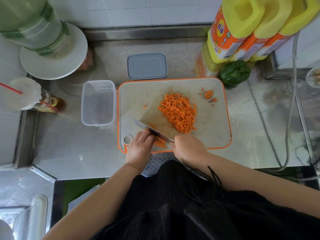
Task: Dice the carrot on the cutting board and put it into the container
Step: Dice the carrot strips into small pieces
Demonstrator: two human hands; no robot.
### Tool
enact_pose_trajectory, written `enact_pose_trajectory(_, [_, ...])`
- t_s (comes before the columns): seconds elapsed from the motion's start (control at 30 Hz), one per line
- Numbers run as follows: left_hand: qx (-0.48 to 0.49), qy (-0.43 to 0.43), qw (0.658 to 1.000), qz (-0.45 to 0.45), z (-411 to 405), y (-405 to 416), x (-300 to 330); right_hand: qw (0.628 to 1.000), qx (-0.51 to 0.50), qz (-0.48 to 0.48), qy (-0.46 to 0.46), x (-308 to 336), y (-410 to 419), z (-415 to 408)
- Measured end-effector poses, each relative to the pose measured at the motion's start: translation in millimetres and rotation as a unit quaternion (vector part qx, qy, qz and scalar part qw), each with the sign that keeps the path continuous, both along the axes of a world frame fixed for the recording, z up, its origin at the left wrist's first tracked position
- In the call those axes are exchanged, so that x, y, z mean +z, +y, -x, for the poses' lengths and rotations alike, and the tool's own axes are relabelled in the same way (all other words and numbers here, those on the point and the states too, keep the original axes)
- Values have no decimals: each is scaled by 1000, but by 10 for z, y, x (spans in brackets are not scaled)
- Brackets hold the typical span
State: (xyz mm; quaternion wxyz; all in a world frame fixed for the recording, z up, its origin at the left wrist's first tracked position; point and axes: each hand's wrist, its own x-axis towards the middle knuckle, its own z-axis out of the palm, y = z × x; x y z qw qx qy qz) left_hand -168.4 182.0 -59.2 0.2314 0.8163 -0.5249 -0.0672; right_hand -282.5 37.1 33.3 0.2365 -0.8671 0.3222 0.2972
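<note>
The cutting board (pixel 214 135) has an orange rim. On its middle lies a pile of diced carrot (pixel 178 112). At its near edge, the right hand (pixel 188 148) grips a knife (pixel 152 130), and the left hand (pixel 141 147) holds down some carrot strips (pixel 160 143) with curled fingers. The clear container (pixel 98 103) stands just left of the board.

Diced carrot (pixel 178 113) heaped on cutting board (pixel 138 94)
</note>
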Motion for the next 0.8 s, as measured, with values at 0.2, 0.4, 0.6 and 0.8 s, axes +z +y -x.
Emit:
enact_pose_trajectory(0.2, [4,-1,1000,16,4,-10,-3,1000,4,-1,-17,-49,91,-131])
enact_pose_trajectory(0.4, [-4,-10,1000,4,-11,1,16,995,-71,-60,-33,-96,-37,-129])
enact_pose_trajectory(0.6, [-13,-19,1000,-4,-14,18,41,997,-52,-39,-37,-38,-69,-46])
enact_pose_trajectory(0.8, [-7,-15,1000,11,-20,22,1,1000,1,-21,-18,35,47,97])
